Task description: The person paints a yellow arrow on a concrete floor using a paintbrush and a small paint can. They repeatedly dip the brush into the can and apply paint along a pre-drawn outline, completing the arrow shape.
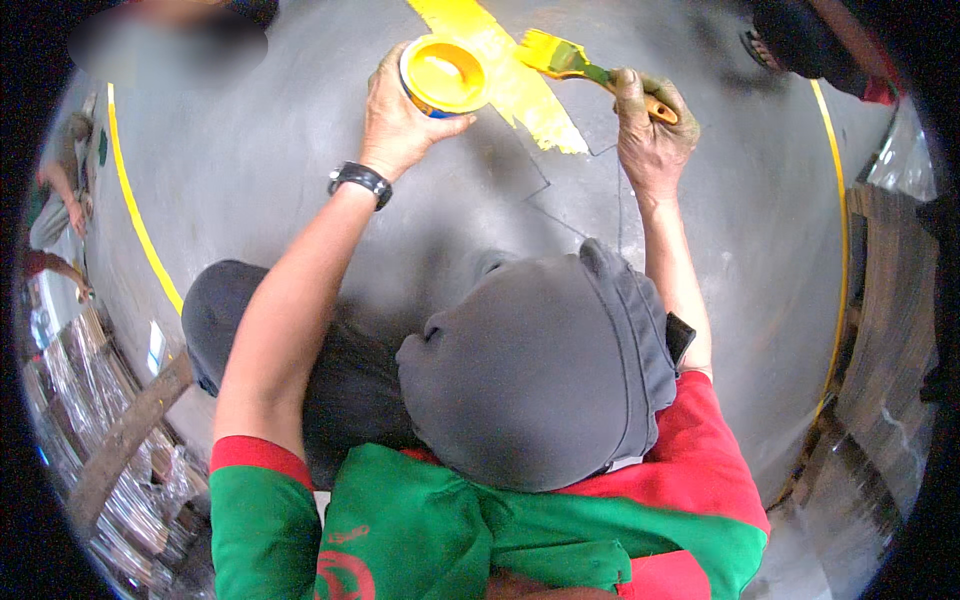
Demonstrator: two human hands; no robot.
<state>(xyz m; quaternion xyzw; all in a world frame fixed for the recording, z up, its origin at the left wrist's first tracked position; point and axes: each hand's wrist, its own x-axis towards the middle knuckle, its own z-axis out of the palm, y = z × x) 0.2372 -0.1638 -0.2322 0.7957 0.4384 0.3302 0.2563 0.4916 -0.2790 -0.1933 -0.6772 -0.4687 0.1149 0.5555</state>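
Head view: a flat brush point(597, 74), its bristles loaded with yellow, is held at upper centre by the right hand point(657, 135), whose fingers are closed around the handle. An open paint can point(446, 76) is gripped to its left by the left hand point(402, 118), thumb and fingers wrapped around its side. Whether the bristles touch the floor point(740, 220) cannot be told.

A yellow band point(528, 88) is already laid from the top edge toward centre; its lower end is ragged. Dark outline lines point(549, 184) below it enclose bare grey floor, so the work is judged partly complete, with that area left to be coated.

The floor nearest the body is hidden by a grey cloth-covered shape point(540, 370), apparently a knee. A bystander's foot point(763, 50) is noted at upper right. Yellow floor stripes point(836, 150) are seen at both sides, with film-wrapped material point(120, 400) at lower left.
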